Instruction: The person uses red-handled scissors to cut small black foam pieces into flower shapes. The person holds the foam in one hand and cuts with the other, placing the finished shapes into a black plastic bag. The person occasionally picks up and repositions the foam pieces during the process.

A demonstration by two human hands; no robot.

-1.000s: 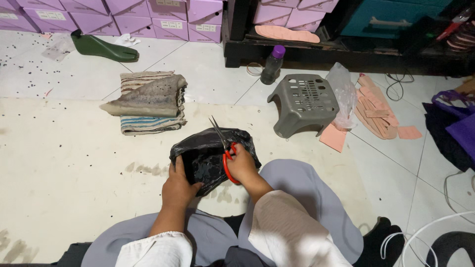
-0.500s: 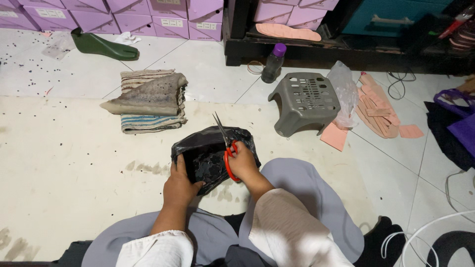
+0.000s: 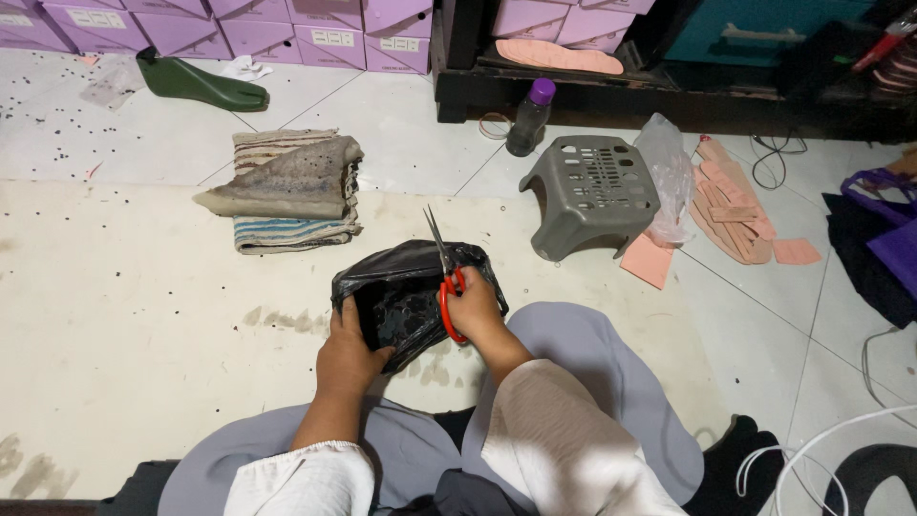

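A black plastic bag (image 3: 406, 287) lies open on the cream floor mat (image 3: 143, 315) in front of my knees. My left hand (image 3: 349, 354) grips the bag's near left edge and holds its mouth open. My right hand (image 3: 475, 306) rests on the bag's right side and holds red-handled scissors (image 3: 444, 272), whose metal blades point up and away from me. Small dark pieces show inside the bag.
A folded stack of striped cloths (image 3: 291, 191) lies behind the bag at left. A grey plastic stool (image 3: 592, 191), a bottle with a purple cap (image 3: 530, 117), a clear bag (image 3: 667, 177) and pink cut pieces (image 3: 731, 210) lie to the right. A green shoe last (image 3: 201, 84) and purple boxes (image 3: 315, 29) lie at the back.
Both hands stay on the bag. The scissors have shifted slightly to the right, with their blades still pointing up.
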